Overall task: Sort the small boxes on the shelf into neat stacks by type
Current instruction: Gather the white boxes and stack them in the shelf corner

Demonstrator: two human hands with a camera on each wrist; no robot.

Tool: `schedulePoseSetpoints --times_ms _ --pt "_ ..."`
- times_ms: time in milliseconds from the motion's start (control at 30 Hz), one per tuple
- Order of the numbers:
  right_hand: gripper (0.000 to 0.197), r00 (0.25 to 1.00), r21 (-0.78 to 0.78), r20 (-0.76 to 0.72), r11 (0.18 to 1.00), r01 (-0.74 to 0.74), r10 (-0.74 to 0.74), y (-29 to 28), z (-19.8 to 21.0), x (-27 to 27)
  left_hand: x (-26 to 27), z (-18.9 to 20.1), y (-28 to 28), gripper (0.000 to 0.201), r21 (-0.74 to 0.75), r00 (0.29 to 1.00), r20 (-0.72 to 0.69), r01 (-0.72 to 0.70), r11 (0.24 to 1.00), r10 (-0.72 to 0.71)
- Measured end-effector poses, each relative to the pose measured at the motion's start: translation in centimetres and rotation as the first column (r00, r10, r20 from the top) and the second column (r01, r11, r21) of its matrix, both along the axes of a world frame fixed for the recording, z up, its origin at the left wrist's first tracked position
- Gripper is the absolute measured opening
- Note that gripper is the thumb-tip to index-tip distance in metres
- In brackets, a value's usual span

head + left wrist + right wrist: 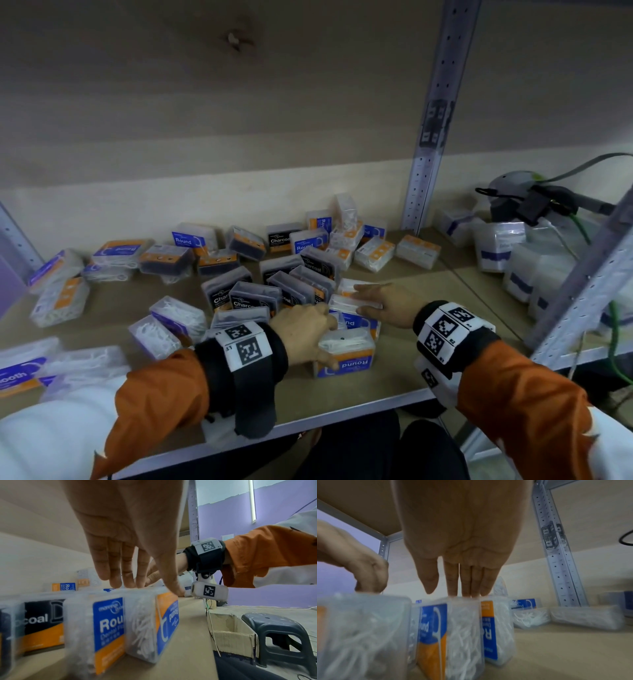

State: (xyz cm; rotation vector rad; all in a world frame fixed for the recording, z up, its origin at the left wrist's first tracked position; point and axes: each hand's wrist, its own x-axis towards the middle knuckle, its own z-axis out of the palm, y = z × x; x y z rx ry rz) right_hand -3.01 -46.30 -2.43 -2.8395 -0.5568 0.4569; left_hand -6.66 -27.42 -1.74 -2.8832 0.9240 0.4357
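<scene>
Small clear boxes of floss picks lie scattered on the shelf (pixel 404 370): blue-and-orange Round ones, black Charcoal ones (pixel 253 298) and purple-labelled ones. My left hand (pixel 325 339) grips a Round box (pixel 349 359) near the front edge, fingers on its far top edge and thumb on the near corner (pixel 178 593). The same box (pixel 168 622) stands on edge beside another Round box (pixel 109 622). My right hand (pixel 359 298) lies flat, straight fingers (pixel 467 586) resting on top of upright Round boxes (pixel 464 628) just behind.
A perforated metal post (pixel 428 154) stands at the back right. Beyond it are wrapped white packs (pixel 534 260) and a grey device with cables (pixel 520 198). Purple-labelled boxes (pixel 20 373) crowd the front left. Below the shelf are a cardboard box (pixel 231 635) and a grey stool (pixel 278 635).
</scene>
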Motion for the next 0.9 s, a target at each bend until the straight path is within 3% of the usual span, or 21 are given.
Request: schedulePoseSetpoints --times_ms 167,400,633,700,767,800,867,900 --pt "0.044 0.999 -0.010 0.033 1.000 -0.011 0.011 0.4 2.0 1.5 2.3 2.3 1.4 0.058 -0.038 0.999 0.016 0.041 0.998 -0.040" --pt "0.042 0.989 -0.065 0.145 0.998 -0.022 0.032 2.2 4.7 6.3 7.9 7.5 4.1 0.039 0.090 0.990 0.087 0.099 0.991 -0.107" --pt "0.044 0.993 -0.129 0.116 0.992 -0.003 0.018 5.6 6.3 11.8 14.8 8.2 8.0 0.039 0.179 1.000 -0.015 0.011 0.984 -0.009" --pt "0.037 0.995 -0.160 0.088 0.987 -0.021 0.035 6.6 6.1 13.2 16.7 7.7 9.1 0.039 0.213 0.999 -0.027 -0.028 0.977 0.034" --pt "0.016 0.996 -0.190 0.081 0.982 -0.018 0.034 7.5 5.4 14.9 18.5 7.3 10.1 0.027 0.242 0.998 -0.038 -0.030 0.970 0.041" --pt "0.023 0.995 -0.187 0.089 0.982 -0.026 0.043 7.9 4.8 15.8 19.3 6.9 10.5 0.021 0.277 0.999 -0.026 -0.010 0.961 0.018" --pt "0.044 0.993 -0.237 0.087 0.969 -0.062 0.085 8.3 3.4 17.8 21.0 6.2 11.3 0.030 0.372 1.000 -0.003 -0.011 0.928 0.013" --pt "0.044 0.993 -0.275 0.092 0.960 -0.047 0.075 8.5 2.9 18.3 21.4 6.1 11.4 0.034 0.394 0.999 -0.003 -0.031 0.919 0.035"
